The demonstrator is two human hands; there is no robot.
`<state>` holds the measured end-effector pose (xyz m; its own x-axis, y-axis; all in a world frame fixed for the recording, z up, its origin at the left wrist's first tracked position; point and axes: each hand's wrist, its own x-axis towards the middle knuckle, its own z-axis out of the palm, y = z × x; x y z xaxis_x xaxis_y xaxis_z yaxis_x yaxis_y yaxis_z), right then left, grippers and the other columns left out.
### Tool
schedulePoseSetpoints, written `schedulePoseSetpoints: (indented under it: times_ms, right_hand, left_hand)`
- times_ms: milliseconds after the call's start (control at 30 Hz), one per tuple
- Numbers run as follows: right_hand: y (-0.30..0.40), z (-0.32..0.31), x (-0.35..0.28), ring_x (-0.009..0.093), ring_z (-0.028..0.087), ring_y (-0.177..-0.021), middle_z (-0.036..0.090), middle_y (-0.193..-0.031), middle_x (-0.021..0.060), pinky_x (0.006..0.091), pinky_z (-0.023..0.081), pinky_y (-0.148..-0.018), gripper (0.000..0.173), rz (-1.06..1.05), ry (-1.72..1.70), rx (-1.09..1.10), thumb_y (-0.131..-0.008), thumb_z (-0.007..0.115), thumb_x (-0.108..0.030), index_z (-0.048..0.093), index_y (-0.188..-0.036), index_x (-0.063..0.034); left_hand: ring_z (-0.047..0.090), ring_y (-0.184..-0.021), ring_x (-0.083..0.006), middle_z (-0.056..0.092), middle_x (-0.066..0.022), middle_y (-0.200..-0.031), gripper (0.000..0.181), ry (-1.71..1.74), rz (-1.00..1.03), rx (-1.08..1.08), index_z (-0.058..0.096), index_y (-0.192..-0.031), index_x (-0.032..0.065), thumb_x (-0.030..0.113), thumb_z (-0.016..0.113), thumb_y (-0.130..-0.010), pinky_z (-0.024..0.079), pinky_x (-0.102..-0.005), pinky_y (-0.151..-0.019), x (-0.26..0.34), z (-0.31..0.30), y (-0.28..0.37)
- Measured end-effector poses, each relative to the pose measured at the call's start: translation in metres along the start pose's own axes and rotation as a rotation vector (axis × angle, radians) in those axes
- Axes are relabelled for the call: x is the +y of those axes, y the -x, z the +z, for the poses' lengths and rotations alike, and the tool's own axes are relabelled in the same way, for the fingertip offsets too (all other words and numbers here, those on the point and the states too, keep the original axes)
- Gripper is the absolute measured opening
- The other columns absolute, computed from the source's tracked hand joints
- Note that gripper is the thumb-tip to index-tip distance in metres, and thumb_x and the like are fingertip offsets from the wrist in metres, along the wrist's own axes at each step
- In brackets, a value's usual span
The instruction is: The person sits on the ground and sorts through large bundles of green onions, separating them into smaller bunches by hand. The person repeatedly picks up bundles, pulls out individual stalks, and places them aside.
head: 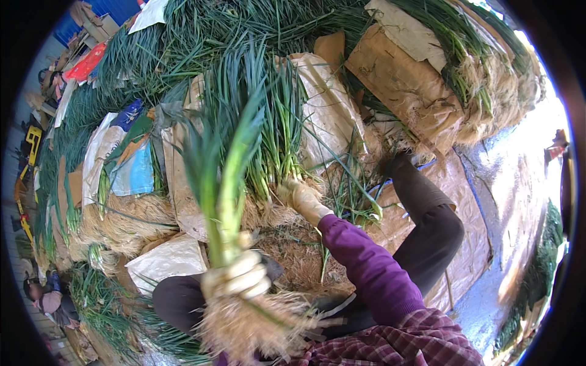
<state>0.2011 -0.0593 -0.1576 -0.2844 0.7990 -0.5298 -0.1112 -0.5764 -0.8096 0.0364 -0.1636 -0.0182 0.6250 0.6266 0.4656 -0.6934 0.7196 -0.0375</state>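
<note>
Gripped in my left hand [238, 277], which wears a pale glove, is a bunch of green onions [224, 215]. The fingers wrap the white stems just above a shaggy clump of pale roots [265, 325]; leaves point up and away, blurred. My right hand [302, 199], also in a pale glove, reaches to the stem bases of a row of standing green onions [274, 142]. Its fingers are blurred among the stems and roots, so I cannot tell whether they grip any.
Piled green onions [219, 27] fill the far side, partly covered with brown sheets [403, 82] and sacks [132, 169]. Root litter [302, 256] lies between my legs. Several loose onions [352, 196] lie near my right foot. Another person [52, 297] is at the far lower left.
</note>
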Motion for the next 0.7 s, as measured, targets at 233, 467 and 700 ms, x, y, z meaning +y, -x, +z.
schedulePoseSetpoints:
  times_ms: [233,467,700]
  right_hand:
    - [0.005,-0.002,0.091,0.026,0.064,-0.097,0.065,-0.109,0.0150,0.0414,0.051,-0.087,0.036,0.113,1.405,-0.748,-0.097,0.046,-0.031,0.059,-0.114,-0.0029]
    - [-0.034,0.022,0.020,0.018,0.061,-0.067,0.064,-0.083,0.0114,0.0314,0.050,-0.056,0.030,-0.211,0.882,0.145,-0.094,0.056,-0.032,0.061,-0.098,-0.0025]
    - [-0.057,-0.015,0.023,0.022,0.062,-0.094,0.064,-0.103,0.0133,0.0360,0.049,-0.091,0.035,0.014,0.650,-0.263,-0.086,0.066,-0.031,0.061,-0.106,-0.0020]
  left_hand:
    - [0.061,-0.072,-0.0147,0.056,-0.0047,-0.086,0.051,-0.092,-0.007,-0.281,0.023,-0.140,0.0073,0.004,0.046,-0.095,0.048,-0.0289,-0.061,0.014,0.043,-0.023]
    - [0.061,-0.083,-0.0168,0.057,-0.0126,-0.101,0.038,-0.325,0.370,0.884,0.049,-0.119,0.0082,0.008,0.058,-0.082,0.053,-0.0312,-0.067,-0.042,-0.037,0.054]
    - [0.057,-0.087,-0.0175,0.056,-0.0125,-0.102,0.031,-0.131,0.396,0.959,0.052,-0.115,-0.0016,0.001,0.054,-0.085,0.051,-0.0326,-0.087,-0.044,-0.077,0.080]
